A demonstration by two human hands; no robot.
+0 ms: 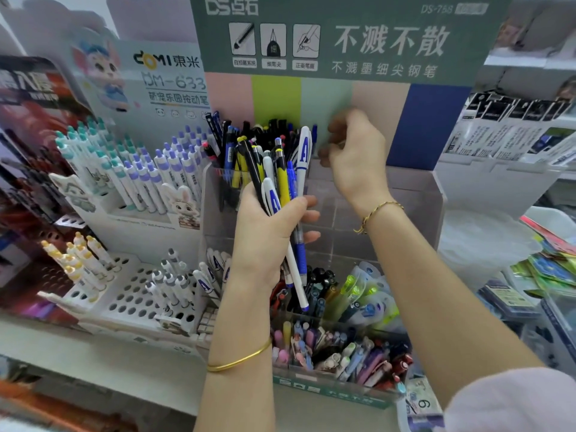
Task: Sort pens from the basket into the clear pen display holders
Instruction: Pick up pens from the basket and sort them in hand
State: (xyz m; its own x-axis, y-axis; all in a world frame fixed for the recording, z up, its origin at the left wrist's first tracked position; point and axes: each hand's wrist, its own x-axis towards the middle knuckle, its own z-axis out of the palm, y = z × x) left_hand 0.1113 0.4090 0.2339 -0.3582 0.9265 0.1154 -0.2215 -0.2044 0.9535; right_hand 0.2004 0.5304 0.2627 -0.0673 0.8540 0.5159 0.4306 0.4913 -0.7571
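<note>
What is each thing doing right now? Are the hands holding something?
Clear plastic pen display holder, back-left section packed with upright pens.
Bunch of blue, yellow and white pens, gripped upright.
Left hand, fingers curled round that bunch.
Right hand, raised over the holder, blurred; grip unclear.
White perforated pen stand, partly filled.

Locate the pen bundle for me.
In the head view's centre, the pen bundle is gripped in the left hand, just left of the right hand, before the clear holder.
</note>
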